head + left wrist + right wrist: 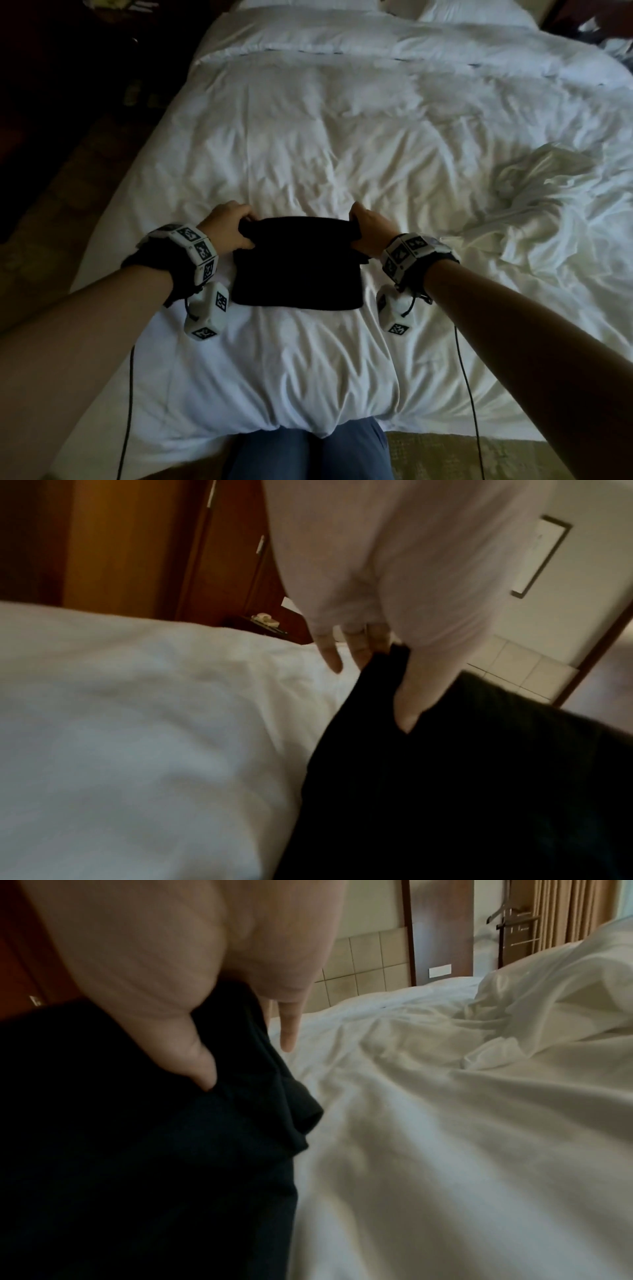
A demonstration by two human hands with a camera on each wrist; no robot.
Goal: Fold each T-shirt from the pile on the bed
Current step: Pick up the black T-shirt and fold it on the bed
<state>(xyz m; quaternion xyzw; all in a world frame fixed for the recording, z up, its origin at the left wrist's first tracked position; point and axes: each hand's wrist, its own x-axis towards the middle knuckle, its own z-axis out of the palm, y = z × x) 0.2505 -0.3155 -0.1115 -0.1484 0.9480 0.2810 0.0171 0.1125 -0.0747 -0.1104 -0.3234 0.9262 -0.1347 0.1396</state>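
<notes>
Head view, left hand (230, 226) pinching the far left corner of a folded black T-shirt (297, 263), shirt stretched between both sets of fingers on the white bed (308, 137), right hand (366, 229) pinching the far right corner, white pile (544, 192) well right of those fingers.

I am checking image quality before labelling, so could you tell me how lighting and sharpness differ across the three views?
Head view: dim and bent at the edges, the black T-shirt a flat dark patch without detail, the white bed readable. Left wrist view: the left hand smeared by blur. Right wrist view: the right hand soft, the white heap brighter.
</notes>
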